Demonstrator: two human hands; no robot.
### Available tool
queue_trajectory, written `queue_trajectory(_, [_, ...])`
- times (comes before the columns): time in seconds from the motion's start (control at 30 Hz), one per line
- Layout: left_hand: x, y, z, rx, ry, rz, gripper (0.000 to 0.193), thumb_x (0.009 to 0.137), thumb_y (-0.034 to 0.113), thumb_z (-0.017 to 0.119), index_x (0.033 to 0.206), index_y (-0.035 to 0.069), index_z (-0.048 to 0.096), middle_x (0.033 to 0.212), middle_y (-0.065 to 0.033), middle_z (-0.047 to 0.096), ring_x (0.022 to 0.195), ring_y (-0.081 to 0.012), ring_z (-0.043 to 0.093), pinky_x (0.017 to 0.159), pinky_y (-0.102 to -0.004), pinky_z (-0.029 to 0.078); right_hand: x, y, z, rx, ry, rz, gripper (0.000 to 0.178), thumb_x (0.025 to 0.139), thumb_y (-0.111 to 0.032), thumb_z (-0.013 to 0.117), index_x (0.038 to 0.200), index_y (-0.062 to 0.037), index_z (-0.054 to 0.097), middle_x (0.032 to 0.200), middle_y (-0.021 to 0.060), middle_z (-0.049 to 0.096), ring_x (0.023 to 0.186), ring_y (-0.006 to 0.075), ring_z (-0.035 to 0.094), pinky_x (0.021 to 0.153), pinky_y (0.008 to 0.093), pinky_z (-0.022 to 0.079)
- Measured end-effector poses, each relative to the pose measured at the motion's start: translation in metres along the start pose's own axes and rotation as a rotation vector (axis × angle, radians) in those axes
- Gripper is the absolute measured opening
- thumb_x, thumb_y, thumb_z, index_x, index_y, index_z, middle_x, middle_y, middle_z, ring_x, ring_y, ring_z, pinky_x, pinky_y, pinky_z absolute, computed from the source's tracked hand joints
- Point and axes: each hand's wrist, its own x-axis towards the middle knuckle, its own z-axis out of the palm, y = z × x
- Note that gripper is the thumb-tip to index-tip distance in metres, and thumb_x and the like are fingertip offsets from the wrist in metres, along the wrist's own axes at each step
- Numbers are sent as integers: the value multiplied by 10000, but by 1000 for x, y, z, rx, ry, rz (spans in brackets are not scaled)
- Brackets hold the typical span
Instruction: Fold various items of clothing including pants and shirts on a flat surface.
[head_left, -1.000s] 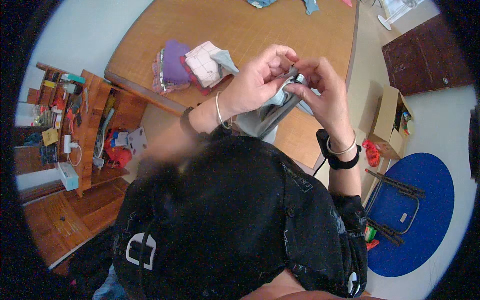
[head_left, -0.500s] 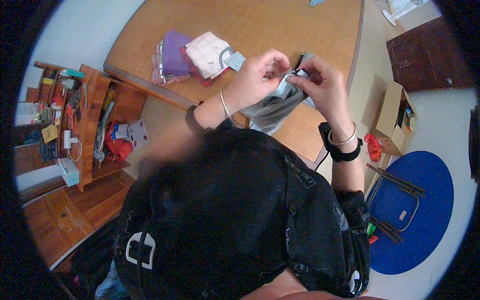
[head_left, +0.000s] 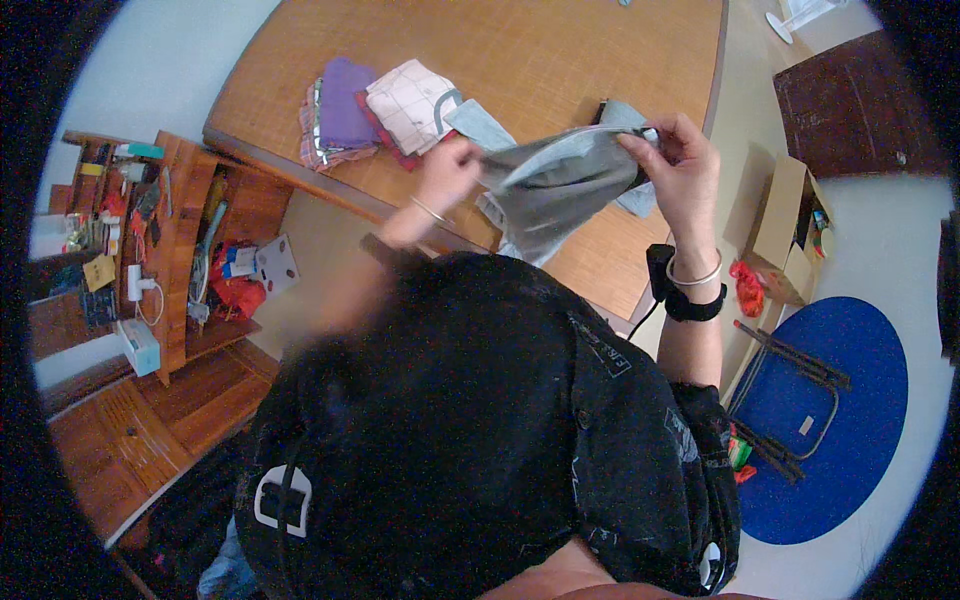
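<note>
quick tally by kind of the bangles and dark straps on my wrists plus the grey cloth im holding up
Pale bangles: 2, one on each wrist
Dark wrist straps: 2, one on each wrist
Grey cloth: 1, pinched in the right hand
Total: 5
</note>
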Motion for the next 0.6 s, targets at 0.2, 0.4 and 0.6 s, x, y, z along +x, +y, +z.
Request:
queue_trajectory(0.2, [15, 84, -112, -290, 139, -23, 30, 756, -8, 568, 771, 17, 572, 693, 3, 579, 627, -65, 535, 559, -215, 432, -6, 9, -4, 133, -21, 89, 179, 717, -84, 725, 793, -25, 575, 637, -42, 523, 596, 49, 484, 503, 201, 387])
queue_trajectory(0.4, [-16, 31, -108, 289, -570, -216, 288, 696, 156, 677, 916, -11, 592, 827, -95, 636, 777, -220, 608, 694, -329, 470, -30, 15, 33, -51, -269, 54, 218, 710, -166, 727, 810, -50, 572, 626, 23, 533, 572, 96, 505, 499, 252, 408])
queue_trajectory(0.6, [-25, 100, -49, -110, -387, 195, 540, 655, 257, 750, 1098, 26, 545, 1083, -154, 552, 1019, -244, 540, 853, -368, 416, -49, 12, 64, 18, -469, -20, 220, 689, -124, 702, 823, -24, 560, 730, 110, 561, 663, 231, 565, 586, 324, 446])
